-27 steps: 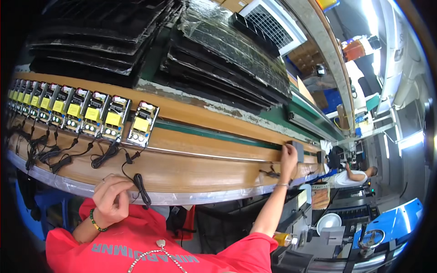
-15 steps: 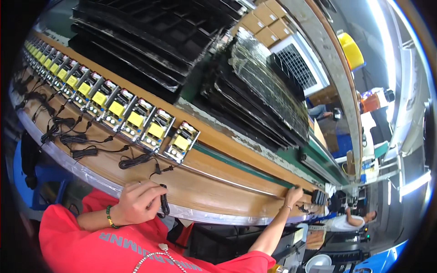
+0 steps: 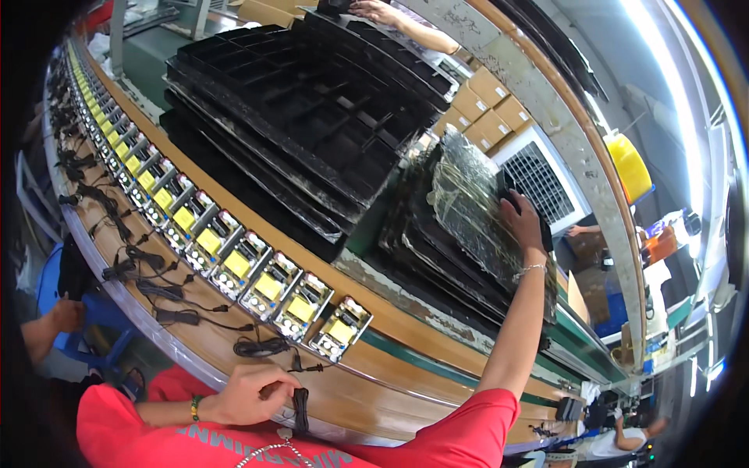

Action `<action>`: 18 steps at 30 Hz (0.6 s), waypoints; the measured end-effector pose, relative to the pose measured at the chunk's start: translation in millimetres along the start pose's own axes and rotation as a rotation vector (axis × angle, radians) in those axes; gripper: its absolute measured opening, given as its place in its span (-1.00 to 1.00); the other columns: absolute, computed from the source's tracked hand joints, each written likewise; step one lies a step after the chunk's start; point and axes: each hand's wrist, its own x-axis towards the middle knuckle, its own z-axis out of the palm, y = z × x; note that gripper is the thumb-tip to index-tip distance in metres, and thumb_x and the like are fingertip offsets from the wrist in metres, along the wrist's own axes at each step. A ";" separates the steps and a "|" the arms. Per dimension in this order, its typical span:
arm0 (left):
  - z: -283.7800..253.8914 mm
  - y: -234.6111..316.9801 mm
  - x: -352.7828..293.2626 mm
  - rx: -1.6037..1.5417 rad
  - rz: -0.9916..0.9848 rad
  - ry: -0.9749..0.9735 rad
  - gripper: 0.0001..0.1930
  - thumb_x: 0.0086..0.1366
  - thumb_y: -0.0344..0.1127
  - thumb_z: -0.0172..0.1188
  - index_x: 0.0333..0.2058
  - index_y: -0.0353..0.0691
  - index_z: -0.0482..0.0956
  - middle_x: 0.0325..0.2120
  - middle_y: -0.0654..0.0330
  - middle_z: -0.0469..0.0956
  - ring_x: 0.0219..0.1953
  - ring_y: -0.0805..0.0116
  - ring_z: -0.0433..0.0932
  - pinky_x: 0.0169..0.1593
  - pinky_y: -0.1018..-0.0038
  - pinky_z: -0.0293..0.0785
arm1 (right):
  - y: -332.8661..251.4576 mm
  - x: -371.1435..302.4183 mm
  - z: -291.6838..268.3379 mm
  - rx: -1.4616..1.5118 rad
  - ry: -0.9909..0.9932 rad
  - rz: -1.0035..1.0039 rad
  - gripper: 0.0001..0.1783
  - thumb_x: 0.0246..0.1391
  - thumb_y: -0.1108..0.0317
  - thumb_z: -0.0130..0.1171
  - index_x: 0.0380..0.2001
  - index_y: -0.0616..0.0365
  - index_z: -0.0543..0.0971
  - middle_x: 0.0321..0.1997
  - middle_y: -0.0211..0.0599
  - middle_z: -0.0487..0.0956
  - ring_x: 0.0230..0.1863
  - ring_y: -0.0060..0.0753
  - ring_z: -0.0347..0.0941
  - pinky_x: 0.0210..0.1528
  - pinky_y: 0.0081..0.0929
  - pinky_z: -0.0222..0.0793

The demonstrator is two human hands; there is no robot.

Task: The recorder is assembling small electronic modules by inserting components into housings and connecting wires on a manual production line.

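Observation:
My left hand (image 3: pixel 257 395) is closed on a bundled black cable (image 3: pixel 300 409), which hangs from its fingers at the table's near edge. My right arm stretches far to the right. There my right hand (image 3: pixel 526 226), fingers apart and slightly curved, lies against a dark box-like thing on the plastic-wrapped stack (image 3: pixel 460 183); the hand hides much of that thing. A long row of open circuit boards with yellow transformers runs along the table, the nearest board (image 3: pixel 341 328) at its right end. Beside the row lie coiled black cords (image 3: pixel 261 346) with plugs.
A tall stack of black trays (image 3: pixel 296 117) stands beyond the boards. Further right are cardboard boxes (image 3: pixel 488 109), a white grille panel (image 3: pixel 538 183) and a metal beam (image 3: pixel 616 226). Another person's arm (image 3: pixel 421 31) reaches in at the far side; another person's hand (image 3: pixel 66 316) shows at left.
My right hand has left the table's far right edge and moved up and away to the wrapped stack. The view has shifted. My left hand keeps the bundled cable.

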 end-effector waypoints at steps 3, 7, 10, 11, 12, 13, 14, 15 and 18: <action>-2.9 -2.8 0.1 -0.026 -0.048 0.035 -0.84 0.23 -0.60 0.17 -0.28 -0.30 0.70 -0.47 0.18 0.68 -0.50 0.49 0.64 -0.43 0.56 0.51 | 1.5 -2.3 4.6 0.001 -0.186 0.112 -0.43 0.27 0.05 0.25 0.23 0.13 0.52 0.23 0.16 0.52 0.27 0.12 0.44 0.29 -0.15 0.32; -0.4 -1.5 -1.0 -0.048 -0.090 0.097 -0.87 0.23 -0.58 0.21 -0.27 -0.31 0.69 -0.51 0.20 0.65 -0.56 0.53 0.55 -0.49 0.58 0.43 | -64.3 -18.9 -25.0 0.102 -0.200 0.013 -0.50 0.29 0.07 0.22 0.17 0.13 0.58 0.11 0.11 0.62 0.15 0.02 0.56 0.21 -0.21 0.40; 0.2 -0.7 2.0 -0.019 -0.089 0.106 -0.88 0.23 -0.58 0.23 -0.27 -0.31 0.69 -0.52 0.21 0.64 -0.60 0.55 0.51 -0.52 0.58 0.40 | -93.3 -33.7 -55.9 0.360 -0.270 0.167 -0.52 0.32 0.11 0.21 0.13 0.23 0.59 -0.04 -0.10 0.71 0.03 -0.25 0.64 0.15 -0.43 0.45; -0.2 0.8 2.2 0.006 -0.077 0.091 -0.88 0.22 -0.58 0.23 -0.28 -0.31 0.69 -0.52 0.21 0.64 -0.60 0.55 0.51 -0.52 0.59 0.40 | -80.0 -31.5 -57.2 0.356 -0.268 0.173 -0.52 0.32 0.11 0.21 0.13 0.23 0.59 -0.04 -0.10 0.71 0.03 -0.25 0.64 0.15 -0.43 0.45; 0.0 1.4 2.0 0.033 -0.067 0.081 -0.88 0.22 -0.58 0.24 -0.28 -0.31 0.69 -0.51 0.21 0.65 -0.60 0.55 0.51 -0.52 0.59 0.40 | -54.6 -22.5 -55.0 0.346 -0.131 0.209 -0.57 0.33 0.15 0.20 0.10 0.24 0.61 -0.11 -0.14 0.72 -0.06 -0.36 0.64 0.09 -0.47 0.46; 0.3 0.4 3.8 0.028 -0.062 0.068 -0.88 0.22 -0.58 0.24 -0.28 -0.31 0.69 -0.51 0.21 0.65 -0.60 0.55 0.51 -0.52 0.59 0.40 | -29.2 -16.6 -58.2 0.325 0.010 0.251 -0.61 0.34 0.19 0.19 0.07 0.25 0.63 -0.19 -0.18 0.73 -0.15 -0.47 0.64 0.03 -0.52 0.48; 0.3 2.3 3.4 0.035 -0.059 0.066 -0.88 0.22 -0.58 0.23 -0.28 -0.31 0.69 -0.51 0.21 0.65 -0.60 0.56 0.51 -0.52 0.59 0.40 | -11.8 -10.1 -60.4 0.327 0.013 0.254 -0.61 0.34 0.19 0.19 0.07 0.25 0.63 -0.19 -0.18 0.73 -0.15 -0.47 0.64 0.03 -0.52 0.48; 0.7 1.9 3.6 0.041 -0.055 0.069 -0.88 0.21 -0.58 0.23 -0.29 -0.31 0.69 -0.51 0.21 0.65 -0.60 0.56 0.51 -0.52 0.59 0.40 | 4.6 -2.1 -60.3 0.461 0.041 0.308 -0.63 0.35 0.19 0.18 0.04 0.25 0.65 -0.23 -0.17 0.73 -0.19 -0.48 0.64 0.00 -0.53 0.48; 1.6 0.5 2.4 0.040 -0.050 0.081 -0.87 0.21 -0.59 0.23 -0.30 -0.31 0.70 -0.51 0.22 0.66 -0.60 0.57 0.52 -0.53 0.60 0.40 | 66.2 9.6 -65.8 0.848 -0.007 0.332 -0.63 0.35 0.15 0.17 -0.01 0.22 0.67 -0.26 -0.16 0.73 -0.23 -0.43 0.65 -0.06 -0.50 0.49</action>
